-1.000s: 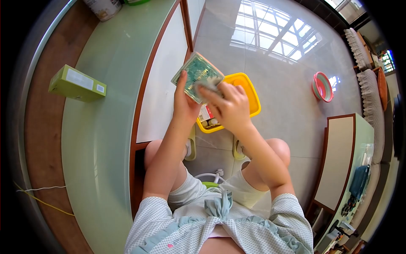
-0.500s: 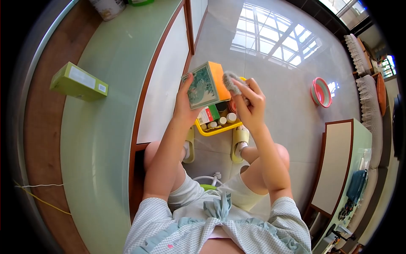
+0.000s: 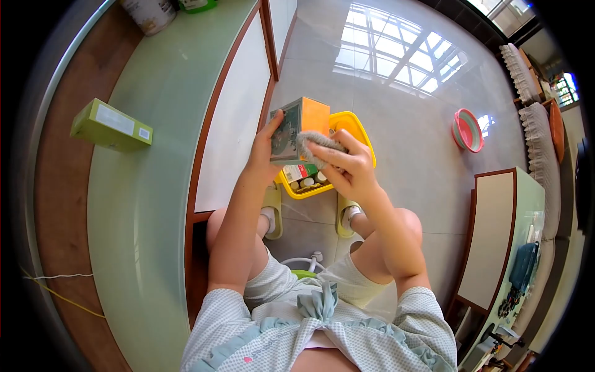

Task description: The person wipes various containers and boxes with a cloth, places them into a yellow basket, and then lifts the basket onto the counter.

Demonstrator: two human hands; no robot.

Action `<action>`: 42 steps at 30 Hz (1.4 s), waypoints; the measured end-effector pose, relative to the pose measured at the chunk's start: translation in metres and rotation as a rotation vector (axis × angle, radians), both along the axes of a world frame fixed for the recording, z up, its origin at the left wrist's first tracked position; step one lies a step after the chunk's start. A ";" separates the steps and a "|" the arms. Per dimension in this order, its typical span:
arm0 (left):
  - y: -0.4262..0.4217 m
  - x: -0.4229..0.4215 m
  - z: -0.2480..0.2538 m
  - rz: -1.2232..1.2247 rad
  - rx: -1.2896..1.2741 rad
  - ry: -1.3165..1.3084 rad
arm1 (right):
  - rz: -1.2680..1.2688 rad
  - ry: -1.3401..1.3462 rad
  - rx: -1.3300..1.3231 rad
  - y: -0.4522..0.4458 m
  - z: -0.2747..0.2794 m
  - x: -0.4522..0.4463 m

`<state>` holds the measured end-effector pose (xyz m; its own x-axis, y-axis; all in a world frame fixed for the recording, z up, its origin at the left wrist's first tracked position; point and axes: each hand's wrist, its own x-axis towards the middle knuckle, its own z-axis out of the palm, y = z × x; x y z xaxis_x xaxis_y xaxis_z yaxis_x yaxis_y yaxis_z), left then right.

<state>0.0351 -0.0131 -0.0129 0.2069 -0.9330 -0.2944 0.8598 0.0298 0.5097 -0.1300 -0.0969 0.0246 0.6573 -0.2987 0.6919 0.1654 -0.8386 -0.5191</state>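
Observation:
My left hand (image 3: 265,149) grips a box (image 3: 315,118) with an orange side and a dark green patterned face, holding it tilted in the air. A grey fuzzy cloth (image 3: 313,144) is pinched in my right hand (image 3: 350,162) and pressed against the box near the edge between its green and orange sides. Below both hands a yellow basket (image 3: 367,133) stands on the floor. Inside it are a green, white and red box (image 3: 300,172) and several small bottles with white caps (image 3: 307,181); my right hand and the held box hide part of the contents.
On the pale green cabinet top (image 3: 145,204) to the left stands a light green box (image 3: 111,126), with a canister (image 3: 149,13) farther back. A pink and green basin (image 3: 468,131) sits on the floor at right. Another cabinet (image 3: 493,239) stands nearer on the right.
My right hand has brought the cloth down and left, from the orange side's right edge onto the box's lower part. The box has turned slightly and shows less of its green face.

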 end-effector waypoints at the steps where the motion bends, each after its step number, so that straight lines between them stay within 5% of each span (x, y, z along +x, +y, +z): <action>1: -0.001 -0.001 0.000 0.012 0.043 -0.022 | -0.003 0.004 0.005 -0.002 0.000 -0.001; 7: 0.001 -0.017 0.006 -0.006 0.214 -0.050 | -0.217 -0.026 0.195 -0.014 -0.005 0.001; 12: 0.001 -0.008 0.003 0.014 -0.005 0.047 | 0.147 -0.051 -0.043 -0.003 -0.003 -0.001; 15: 0.000 -0.012 -0.003 0.018 0.098 0.046 | -0.135 0.041 0.245 -0.007 -0.008 -0.005; 19: -0.001 -0.020 -0.021 0.003 -0.177 -0.051 | -0.213 -0.135 0.690 0.003 -0.007 0.008; 22: -0.012 -0.026 -0.048 0.125 0.024 -0.755 | -0.122 -0.234 0.968 0.019 -0.019 0.019; 24: -0.011 -0.029 -0.049 0.163 0.034 -0.749 | -0.105 -0.254 1.093 0.022 -0.024 0.020; 26: -0.006 -0.027 -0.019 0.088 0.004 -0.477 | -0.092 -0.244 1.103 0.017 -0.030 0.023; 29: 0.000 -0.024 -0.013 0.074 -0.104 -0.433 | -0.160 -0.150 0.857 0.011 -0.031 0.027; 32: 0.008 -0.018 0.004 -0.044 -0.249 0.071 | -0.216 -0.082 0.568 0.011 -0.030 0.026; 38: 0.007 -0.024 0.005 0.130 -0.300 -0.283 | -0.155 -0.077 0.114 0.028 -0.019 0.014; 42: 0.006 -0.022 0.008 0.135 -0.394 -0.344 | -0.238 -0.035 0.162 0.029 -0.016 0.013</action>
